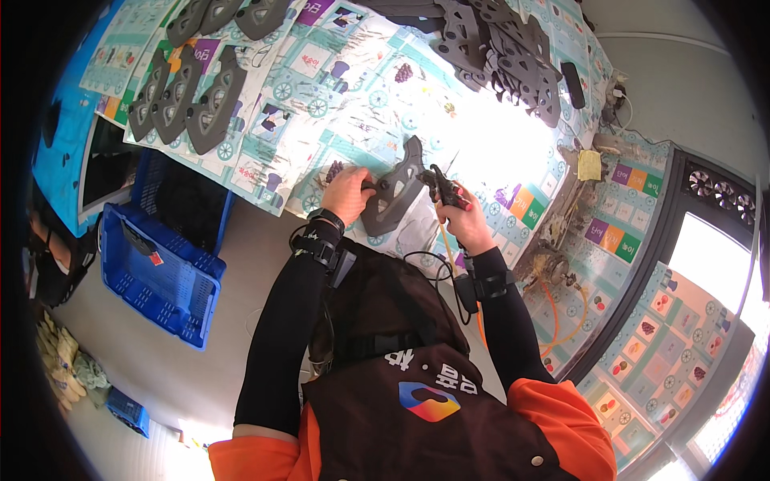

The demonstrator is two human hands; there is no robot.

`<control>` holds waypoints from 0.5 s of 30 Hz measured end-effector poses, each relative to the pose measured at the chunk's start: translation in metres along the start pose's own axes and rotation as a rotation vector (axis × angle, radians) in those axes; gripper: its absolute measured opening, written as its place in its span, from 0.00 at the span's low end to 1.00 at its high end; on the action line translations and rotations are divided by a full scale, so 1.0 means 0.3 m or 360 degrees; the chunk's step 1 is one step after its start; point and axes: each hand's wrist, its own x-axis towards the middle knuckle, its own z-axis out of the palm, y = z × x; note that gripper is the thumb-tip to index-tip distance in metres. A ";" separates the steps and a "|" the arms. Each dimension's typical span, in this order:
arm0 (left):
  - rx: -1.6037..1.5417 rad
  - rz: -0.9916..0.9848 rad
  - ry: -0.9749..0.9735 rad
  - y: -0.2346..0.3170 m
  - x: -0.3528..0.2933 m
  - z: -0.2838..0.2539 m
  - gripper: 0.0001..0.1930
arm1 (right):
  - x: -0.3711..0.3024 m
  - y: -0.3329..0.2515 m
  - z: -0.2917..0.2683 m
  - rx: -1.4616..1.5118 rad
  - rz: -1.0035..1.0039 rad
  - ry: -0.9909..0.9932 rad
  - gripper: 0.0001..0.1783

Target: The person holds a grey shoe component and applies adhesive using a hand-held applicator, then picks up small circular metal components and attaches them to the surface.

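Note:
My left hand (346, 195) grips the left edge of a dark grey moulded plastic part (390, 216), with its fingers closed on the rim. The part is curved, has cut-out holes and points its narrow tip away from me. My right hand (468, 225) is wrapped round a small black spray gun (439, 186) with a bit of red at its grip. A thin yellowish hose (446, 240) hangs from the gun. Its nozzle end is close to the right side of the grey part, and I cannot tell whether they touch.
Similar grey parts (212, 104) lie in rows at the far left of the patterned table (313, 108). More are heaped (513, 68) at the far right. A blue crate (160, 272) stands below the table's left edge. Orange hoses (553, 313) hang by the wall at right.

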 end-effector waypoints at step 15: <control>0.0035 -0.0056 -0.0059 0.001 0.001 0.003 0.12 | 0.003 0.062 -0.029 -0.0384 -0.0121 -0.0084 0.12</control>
